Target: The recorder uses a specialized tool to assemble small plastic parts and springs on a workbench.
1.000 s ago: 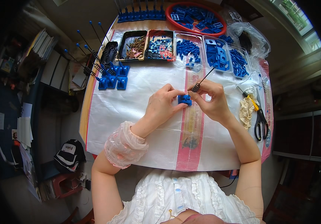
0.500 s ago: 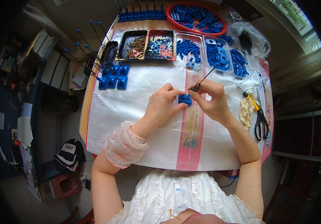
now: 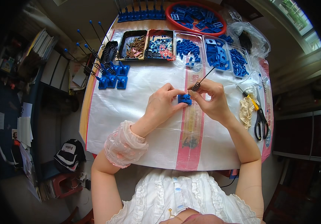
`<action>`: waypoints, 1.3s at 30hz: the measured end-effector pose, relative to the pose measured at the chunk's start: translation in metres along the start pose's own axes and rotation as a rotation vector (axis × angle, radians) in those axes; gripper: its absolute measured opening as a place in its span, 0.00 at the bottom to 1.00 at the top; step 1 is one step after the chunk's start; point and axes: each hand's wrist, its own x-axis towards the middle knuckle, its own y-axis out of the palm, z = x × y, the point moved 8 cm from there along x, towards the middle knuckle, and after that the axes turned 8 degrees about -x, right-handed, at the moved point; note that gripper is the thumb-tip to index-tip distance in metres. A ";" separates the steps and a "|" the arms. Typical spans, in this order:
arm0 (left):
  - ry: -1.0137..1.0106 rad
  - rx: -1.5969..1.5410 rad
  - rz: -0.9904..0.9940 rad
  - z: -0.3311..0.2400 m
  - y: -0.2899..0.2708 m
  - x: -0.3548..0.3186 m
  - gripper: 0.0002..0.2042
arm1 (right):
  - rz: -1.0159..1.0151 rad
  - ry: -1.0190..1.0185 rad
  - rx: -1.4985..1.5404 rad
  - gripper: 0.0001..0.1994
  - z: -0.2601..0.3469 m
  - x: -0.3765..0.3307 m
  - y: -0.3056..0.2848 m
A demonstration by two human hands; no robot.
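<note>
My left hand (image 3: 162, 102) grips a small blue plastic base (image 3: 184, 99) between thumb and fingers, at the middle of the covered table. On its right, my right hand (image 3: 213, 100) pinches a black coil spring with a long thin rod (image 3: 196, 86). The rod slants up to the right, and its lower end is close to the base. My fingertips hide whether the two touch. At the left, finished-looking pieces stand in a group: blue bases (image 3: 112, 81) with black springs and blue-tipped rods.
Along the back are trays of brass-coloured screws (image 3: 137, 48), nuts (image 3: 161, 46) and small blue parts (image 3: 188, 48). Behind them sits a red basin (image 3: 223, 30) of blue pieces. Black-handled scissors (image 3: 261, 127) and a crumpled beige cloth (image 3: 246, 112) lie at the right. White sheeting (image 3: 130, 100) covers the table.
</note>
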 end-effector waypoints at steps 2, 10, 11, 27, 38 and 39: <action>-0.002 -0.002 0.002 0.000 0.000 0.000 0.17 | 0.001 0.002 0.002 0.03 0.000 0.000 0.000; -0.042 -0.006 0.025 0.001 0.000 0.000 0.17 | -0.003 -0.015 -0.004 0.03 0.003 0.000 0.000; -0.039 -0.001 0.026 0.000 0.000 0.000 0.17 | -0.006 -0.019 -0.002 0.03 0.003 0.000 -0.001; 0.006 0.005 -0.007 -0.004 -0.001 0.002 0.16 | -0.040 -0.020 0.003 0.03 0.001 0.000 -0.002; -0.033 0.036 0.032 -0.001 0.001 0.002 0.16 | -0.040 -0.044 -0.001 0.04 0.001 0.000 -0.002; -0.030 0.036 0.031 -0.001 0.001 0.002 0.17 | -0.038 -0.045 -0.003 0.04 0.001 0.000 -0.002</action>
